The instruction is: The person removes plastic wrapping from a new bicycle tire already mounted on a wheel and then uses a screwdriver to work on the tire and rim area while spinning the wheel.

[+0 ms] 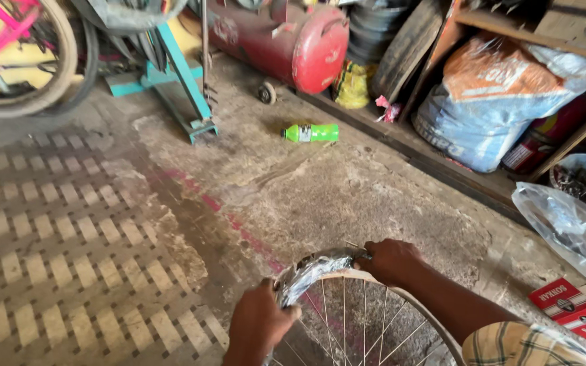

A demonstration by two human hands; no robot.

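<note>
Silver spoked bicycle wheel rim [374,305] between my hands: left hand [259,322] and right hand [389,261] both grip its plastic-wrapped top edge.

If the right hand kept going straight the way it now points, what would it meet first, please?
The right hand grips the wheel rim pointing left, so it would probably first meet the left hand on that rim; depth is uncertain.

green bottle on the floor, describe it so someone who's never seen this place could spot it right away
Start at the big red tank lying along the far wall. Just in front of it, on the bare concrete floor right of the teal metal stand, the green bottle lies on its side. It is the only bright green thing there, alone on the floor.
</note>
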